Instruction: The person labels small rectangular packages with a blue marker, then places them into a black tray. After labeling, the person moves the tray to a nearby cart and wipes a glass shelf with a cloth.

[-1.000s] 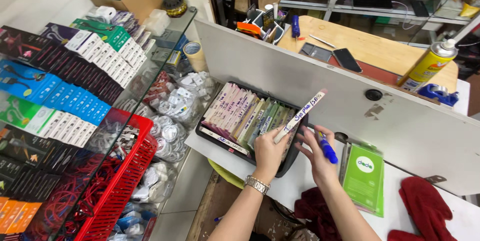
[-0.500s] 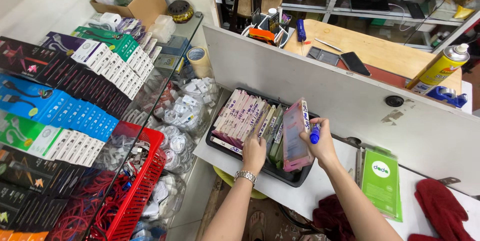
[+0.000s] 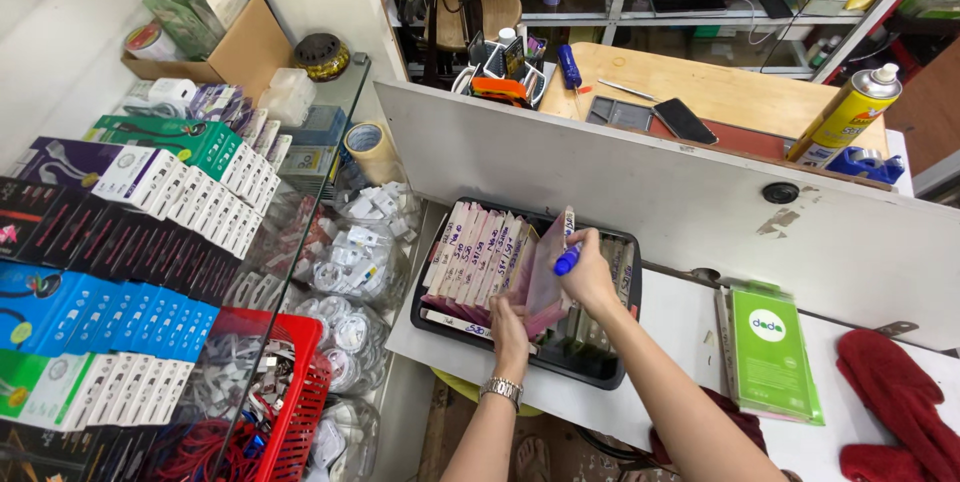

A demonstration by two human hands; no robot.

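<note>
Black plastic tray [image 3: 612, 374] on the white table [image 3: 690, 327], filled with upright flat packets [image 3: 478, 257]. My right hand [image 3: 588, 277] grips a blue marker [image 3: 567, 260] and pinches one pink packet [image 3: 548, 272], tilted, into the row. My left hand [image 3: 510, 327] presses closed against the packets' lower edge. Green packets [image 3: 772, 352] lie near the tray; a red cloth [image 3: 895, 397] lies beyond them.

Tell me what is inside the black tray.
The black tray holds flat packets standing in rows, labelled edges up. The left hand parts them; the right hand, holding a blue marker, covers others.
</note>
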